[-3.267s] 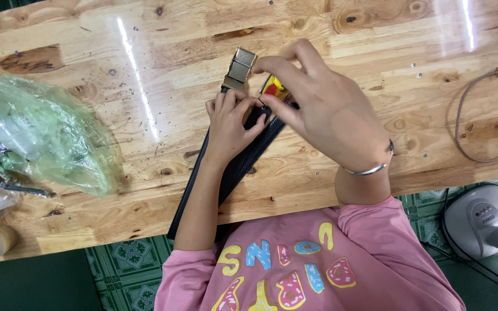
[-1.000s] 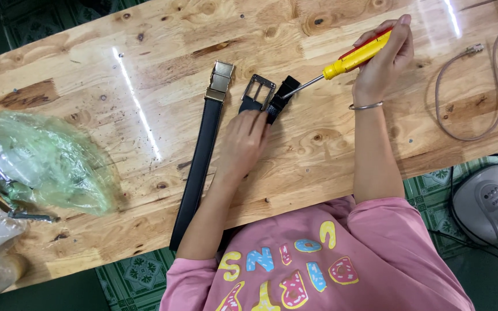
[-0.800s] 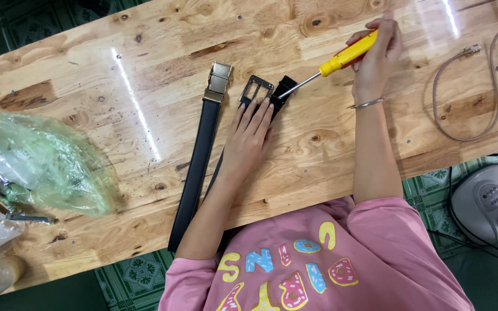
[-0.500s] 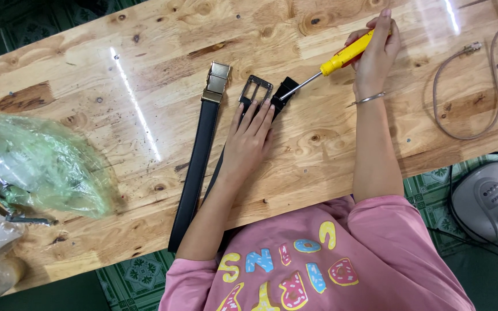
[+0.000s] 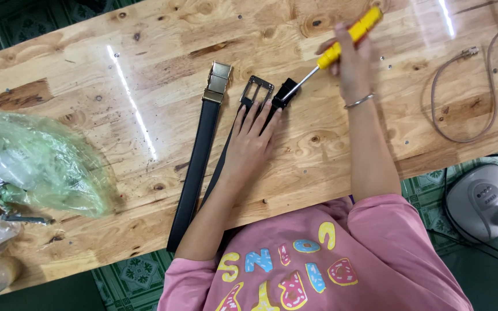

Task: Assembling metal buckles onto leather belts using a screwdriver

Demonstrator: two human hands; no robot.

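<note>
My left hand [image 5: 251,138] lies flat on a black belt, fingers spread, pressing it to the wooden table [image 5: 87,86]. Just beyond its fingertips are a dark frame buckle [image 5: 257,90] and the belt's black end [image 5: 286,92]. My right hand [image 5: 350,57] grips a yellow-handled screwdriver [image 5: 347,37], whose metal tip touches that black end. A second black belt [image 5: 199,155] with a brass-coloured buckle [image 5: 219,80] lies alongside to the left.
A crumpled green plastic bag [image 5: 41,167] sits at the table's left, with metal parts [image 5: 7,213] by its edge. A brown cable loop [image 5: 462,98] lies at the right. A grey fan base [image 5: 488,201] stands on the green floor.
My right hand has lifted the screwdriver away, then set its tip on the belt end. My left hand has moved up the belt toward the buckle.
</note>
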